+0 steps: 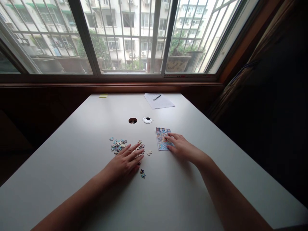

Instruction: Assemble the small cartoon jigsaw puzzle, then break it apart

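Observation:
Loose jigsaw puzzle pieces (117,146) lie in a small heap left of centre on the white table. Over the right part of the heap rests my left hand (127,162), fingers spread and hiding some pieces. Near its fingertips is a pale single piece (149,153), and closer to me sit a few dark and blue pieces (142,174). To the right, a colourful picture sheet (161,139) lies flat. My right hand (180,146) touches its right side with fingers stretched out and apart, covering part of the print.
Farther back, a round hole (132,120) opens in the tabletop (79,138), beside a silver round cover (147,120). White paper (163,103) with a pen (157,97) on it and a yellow note (103,96) lie near the far edge. A barred window (127,38) stands beyond.

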Motion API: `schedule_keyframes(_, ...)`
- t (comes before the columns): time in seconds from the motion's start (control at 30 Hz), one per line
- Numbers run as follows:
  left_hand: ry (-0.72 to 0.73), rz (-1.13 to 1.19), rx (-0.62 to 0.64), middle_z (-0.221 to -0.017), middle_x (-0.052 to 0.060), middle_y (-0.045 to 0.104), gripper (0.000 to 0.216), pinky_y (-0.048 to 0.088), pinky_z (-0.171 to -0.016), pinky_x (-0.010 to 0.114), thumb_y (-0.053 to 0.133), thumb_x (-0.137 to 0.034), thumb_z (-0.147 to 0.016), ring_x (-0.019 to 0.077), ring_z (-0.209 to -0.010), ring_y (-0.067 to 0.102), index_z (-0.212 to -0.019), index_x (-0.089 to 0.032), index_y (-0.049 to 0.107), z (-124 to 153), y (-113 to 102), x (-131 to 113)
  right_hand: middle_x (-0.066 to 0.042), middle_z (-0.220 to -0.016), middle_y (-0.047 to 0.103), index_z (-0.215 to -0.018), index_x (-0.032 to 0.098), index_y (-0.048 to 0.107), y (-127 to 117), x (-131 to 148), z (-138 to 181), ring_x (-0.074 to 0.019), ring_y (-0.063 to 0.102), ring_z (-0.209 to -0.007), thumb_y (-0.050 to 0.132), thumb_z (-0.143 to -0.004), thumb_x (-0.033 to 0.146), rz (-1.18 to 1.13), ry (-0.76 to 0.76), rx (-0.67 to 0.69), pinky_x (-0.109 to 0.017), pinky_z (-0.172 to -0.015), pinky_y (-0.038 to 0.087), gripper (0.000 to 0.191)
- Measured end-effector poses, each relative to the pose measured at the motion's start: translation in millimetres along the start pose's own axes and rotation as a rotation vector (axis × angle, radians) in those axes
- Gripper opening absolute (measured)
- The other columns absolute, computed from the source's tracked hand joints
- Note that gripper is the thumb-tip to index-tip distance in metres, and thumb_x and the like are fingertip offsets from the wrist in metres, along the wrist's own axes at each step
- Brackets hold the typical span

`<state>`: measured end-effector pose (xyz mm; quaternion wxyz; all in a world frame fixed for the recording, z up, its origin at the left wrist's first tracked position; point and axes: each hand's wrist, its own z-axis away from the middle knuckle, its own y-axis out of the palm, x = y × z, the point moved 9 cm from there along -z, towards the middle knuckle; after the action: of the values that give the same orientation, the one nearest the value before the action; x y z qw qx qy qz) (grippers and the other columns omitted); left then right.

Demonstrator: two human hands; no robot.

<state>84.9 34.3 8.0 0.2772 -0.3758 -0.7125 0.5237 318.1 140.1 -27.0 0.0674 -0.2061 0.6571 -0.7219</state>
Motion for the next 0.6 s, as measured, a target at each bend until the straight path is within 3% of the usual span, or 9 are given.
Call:
schedule_keyframes(0.17, 0.166, 0.092, 0.044, -0.156, 0.004, 0.043, 0.047, 0.022, -0.126, 0.048, 0.048, -0.040, -0.102, 0.0268, -0.151, 0.026, -0.146, -0.023, 0.048, -9, 4, -40, -0.014, -0.151, 0.041, -0.144, 0.021, 0.052, -6, 7, 3, -0.0324, 0.034, -0.141, 0.052, -0.094, 0.045, -0.036, -0.019, -0.012, -0.044, -0.118, 0.030, 0.055)
schedule_keyframes(0.4, 0.039, 0.024, 0.022, -0.156, 0.005, 0.043, 0.046, 0.017, -0.126, 0.051, 0.046, -0.028, -0.102, 0.0281, -0.151, 0.025, -0.148, -0.022, 0.045, -11, 11, -30, -0.016, -0.149, 0.042, -0.140, 0.021, 0.055, -10, 23, 6, -0.0325, 0.036, -0.140, 0.054, -0.093, 0.046, -0.068, -0.066, -0.025, -0.045, -0.117, 0.031, 0.054)
schedule_keyframes(0.5, 0.085, 0.038, -0.007, -0.156, 0.005, 0.043, 0.046, 0.019, -0.127, 0.049, 0.045, -0.023, -0.101, 0.0262, -0.152, 0.023, -0.148, -0.022, 0.045, -12, -1, -37, -0.016, -0.148, 0.043, -0.140, 0.021, 0.055, -10, 25, 7, -0.0324, 0.037, -0.139, 0.054, -0.093, 0.047, -0.067, -0.073, -0.034, -0.046, -0.117, 0.031, 0.053)
schedule_keyframes(0.6, 0.204, 0.119, 0.051, -0.156, 0.003, 0.043, 0.048, 0.019, -0.128, 0.046, 0.047, -0.031, -0.101, 0.0245, -0.152, 0.023, -0.149, -0.023, 0.043, -13, -7, -57, -0.015, -0.147, 0.042, -0.140, 0.022, 0.055, -10, 26, 7, -0.0323, 0.037, -0.139, 0.054, -0.094, 0.047, -0.071, -0.069, -0.040, -0.045, -0.118, 0.031, 0.053)
